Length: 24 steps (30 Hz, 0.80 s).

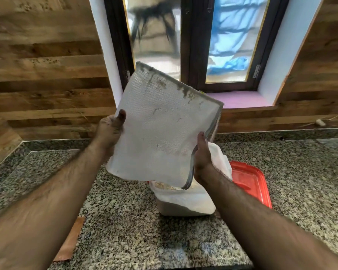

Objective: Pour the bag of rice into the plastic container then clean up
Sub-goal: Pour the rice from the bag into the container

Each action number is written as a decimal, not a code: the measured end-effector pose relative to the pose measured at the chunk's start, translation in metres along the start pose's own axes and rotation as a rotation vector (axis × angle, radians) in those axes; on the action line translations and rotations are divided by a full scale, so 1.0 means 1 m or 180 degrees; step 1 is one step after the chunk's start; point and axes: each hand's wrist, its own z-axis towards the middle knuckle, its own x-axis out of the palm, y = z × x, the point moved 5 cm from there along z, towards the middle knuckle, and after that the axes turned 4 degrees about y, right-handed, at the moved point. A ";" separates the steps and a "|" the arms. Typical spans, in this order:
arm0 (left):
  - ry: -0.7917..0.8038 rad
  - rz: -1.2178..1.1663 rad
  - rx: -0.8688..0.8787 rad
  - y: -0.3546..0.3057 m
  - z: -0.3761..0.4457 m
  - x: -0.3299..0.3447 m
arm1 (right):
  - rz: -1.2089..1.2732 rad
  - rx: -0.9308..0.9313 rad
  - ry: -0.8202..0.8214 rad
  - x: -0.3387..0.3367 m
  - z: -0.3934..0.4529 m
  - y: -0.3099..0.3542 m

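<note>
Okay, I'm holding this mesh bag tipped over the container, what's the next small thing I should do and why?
Probably tip the white mesh zip bag a little steeper over the clear plastic container. Both hands, left and right, grip its edges, its open lower end sits just above the container, and grains show there, so some rice may remain inside. The red plastic lid lies beside it.

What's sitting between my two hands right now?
In the head view, the white mesh rice bag spans the gap: left hand grips its left edge, right hand its zippered edge, tilted over the clear plastic container.
</note>
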 end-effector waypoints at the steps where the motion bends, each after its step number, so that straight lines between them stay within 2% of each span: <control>1: 0.0054 -0.0130 -0.0082 0.005 0.000 -0.001 | -0.0073 -0.0062 0.0000 0.001 0.003 0.002; 6: 0.0136 -0.0755 -0.0322 0.020 -0.005 -0.003 | -0.0319 -0.0229 0.0113 0.009 0.010 0.012; 12: -0.0058 -0.0826 -0.0514 0.036 -0.005 -0.007 | -0.0637 -0.0250 0.0136 0.016 0.013 0.033; 18: -0.0402 -0.0877 -0.0659 0.056 0.000 -0.017 | -0.2144 -0.0952 -0.0198 0.043 0.019 0.067; 24: -0.0867 -0.0929 -0.0795 0.065 -0.003 -0.059 | -0.2980 -0.1401 0.0199 0.109 0.020 0.077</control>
